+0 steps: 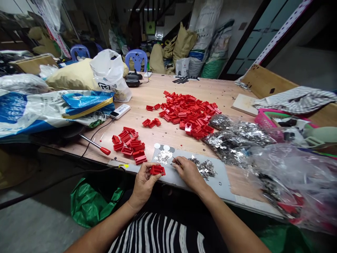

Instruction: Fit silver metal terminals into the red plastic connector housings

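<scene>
My left hand holds a red plastic housing above the edge of a grey board. My right hand is next to it, its fingertips pinched on what looks like a small metal clip. A heap of metal clips lies on the board just beyond my right hand, and a patch of small silver pieces lies ahead of the housing. Further along the wooden table are a large pile of red housings and a smaller group.
Clear bags of metal parts crowd the table's right side, near a pink basket. A red-handled tool and a cable lie at the left edge. A white plastic bag and a blue-and-white sack stand at the back left.
</scene>
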### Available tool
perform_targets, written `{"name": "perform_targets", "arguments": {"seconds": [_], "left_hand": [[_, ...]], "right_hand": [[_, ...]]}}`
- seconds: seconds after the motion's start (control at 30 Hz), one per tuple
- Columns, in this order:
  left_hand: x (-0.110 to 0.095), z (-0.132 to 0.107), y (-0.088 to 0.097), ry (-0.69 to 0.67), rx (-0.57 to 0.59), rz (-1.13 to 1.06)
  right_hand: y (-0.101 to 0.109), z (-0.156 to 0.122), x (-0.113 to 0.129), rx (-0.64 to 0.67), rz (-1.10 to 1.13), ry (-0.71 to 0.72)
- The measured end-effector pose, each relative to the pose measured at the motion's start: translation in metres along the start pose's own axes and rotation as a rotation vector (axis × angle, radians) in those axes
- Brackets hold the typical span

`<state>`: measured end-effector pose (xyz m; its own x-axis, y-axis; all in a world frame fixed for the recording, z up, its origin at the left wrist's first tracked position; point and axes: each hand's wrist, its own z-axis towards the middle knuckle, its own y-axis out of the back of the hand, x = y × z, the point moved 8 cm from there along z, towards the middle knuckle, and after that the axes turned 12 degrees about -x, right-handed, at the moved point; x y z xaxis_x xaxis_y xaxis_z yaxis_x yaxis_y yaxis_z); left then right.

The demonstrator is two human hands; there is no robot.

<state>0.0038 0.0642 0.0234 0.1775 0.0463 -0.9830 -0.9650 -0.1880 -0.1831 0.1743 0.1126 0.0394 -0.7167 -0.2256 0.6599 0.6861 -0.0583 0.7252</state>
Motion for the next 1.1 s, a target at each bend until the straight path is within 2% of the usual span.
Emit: {"name": "perform_targets", "arguments": {"seconds": [0.07, 0.17, 0.33, 0.43, 0.53, 0.7, 0.8, 0.87, 1.0, 1.1], "left_hand": [[-0.002, 0.001, 0.002, -0.041, -0.003, 0.039], [-0.004, 0.001, 0.003, -0.075, -0.005, 0.069], [-0.003, 0.001, 0.004, -0.078, -0.009, 0.092], [-0.003, 0.003, 0.002, -0.072, -0.012, 0.086], [-0.005, 0.003, -0.001, -0.097, -0.018, 0.093], [-0.016, 0.001, -0.008, -0.263, -0.015, 0.246], [-0.022, 0.001, -0.014, -0.365, -0.006, 0.322], [-0.027, 0.001, -0.017, -0.425, -0.008, 0.349], [-0.033, -0.002, -0.024, -0.526, 0.009, 0.402], [-0.033, -0.004, -0.028, -0.529, 0.027, 0.415]], "right_hand": [[-0.006, 0.006, 0.002, 0.033, -0.161, 0.039], [-0.016, 0.009, 0.003, 0.078, -0.287, 0.049], [-0.017, 0.009, 0.000, 0.065, -0.272, 0.065], [-0.008, 0.007, 0.001, 0.008, -0.155, 0.067], [0.004, 0.003, 0.002, -0.046, 0.036, 0.010], [0.008, -0.003, 0.008, -0.009, 0.215, -0.052], [0.011, -0.005, 0.007, -0.066, 0.319, -0.100], [0.007, -0.008, 0.002, -0.069, 0.428, -0.183], [-0.012, -0.014, -0.003, 0.042, 0.686, -0.376], [-0.018, -0.016, -0.002, 0.044, 0.761, -0.415]]}}
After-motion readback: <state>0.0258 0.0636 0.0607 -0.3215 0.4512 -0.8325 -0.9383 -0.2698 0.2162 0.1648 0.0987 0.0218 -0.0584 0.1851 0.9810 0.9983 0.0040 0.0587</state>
